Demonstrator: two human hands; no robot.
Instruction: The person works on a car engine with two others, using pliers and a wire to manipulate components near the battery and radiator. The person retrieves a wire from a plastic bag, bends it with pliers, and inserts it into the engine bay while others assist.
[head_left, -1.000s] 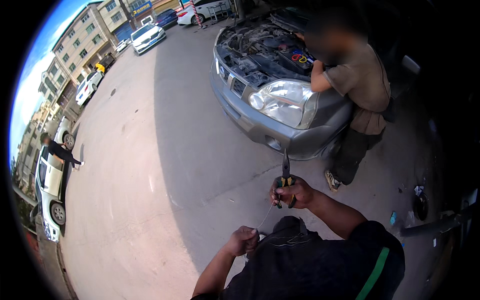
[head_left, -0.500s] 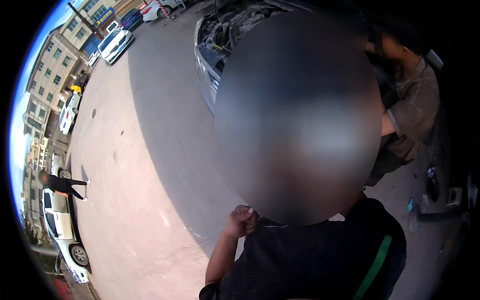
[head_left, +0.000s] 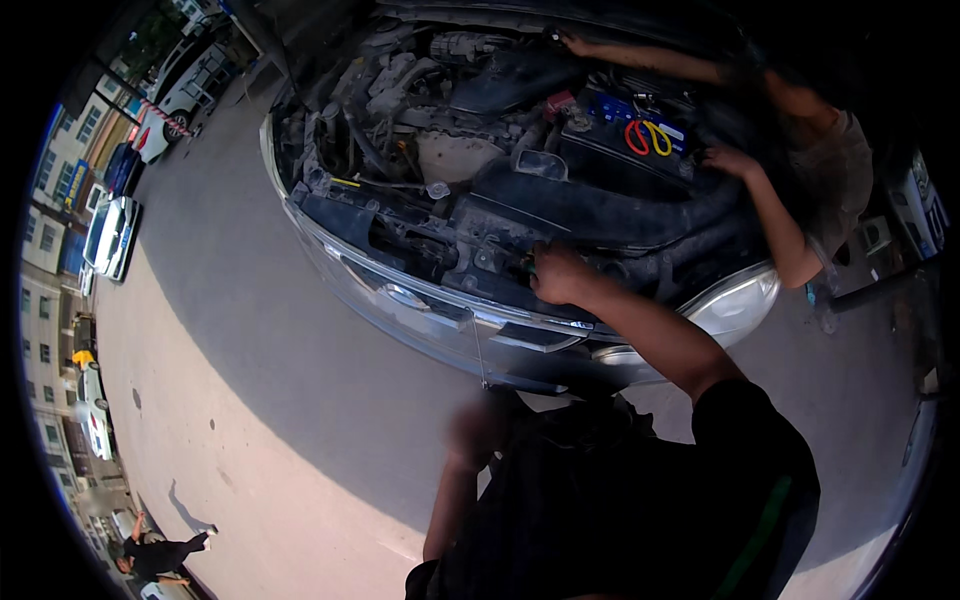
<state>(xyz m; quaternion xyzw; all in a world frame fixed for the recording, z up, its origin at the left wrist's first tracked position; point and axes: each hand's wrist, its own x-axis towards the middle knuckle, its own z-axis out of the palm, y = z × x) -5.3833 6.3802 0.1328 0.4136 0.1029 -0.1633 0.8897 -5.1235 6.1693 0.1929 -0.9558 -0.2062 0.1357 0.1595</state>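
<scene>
Right hand [head_left: 562, 275] curled nearly closed at the front of the engine bay [head_left: 340, 222]
Its hold is unclear; before the bay, a thin wire [head_left: 479, 350] runs near the left hand [head_left: 475, 430], too blurred to read.

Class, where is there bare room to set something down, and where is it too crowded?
The shaded ground is bare between the bumper, the left hand and the sunlit ground; the sunlit ground is largely bare too, up to the parked cars and the distant person. The engine bay is crowded with parts, the right hand and a co-worker's two hands.
</scene>
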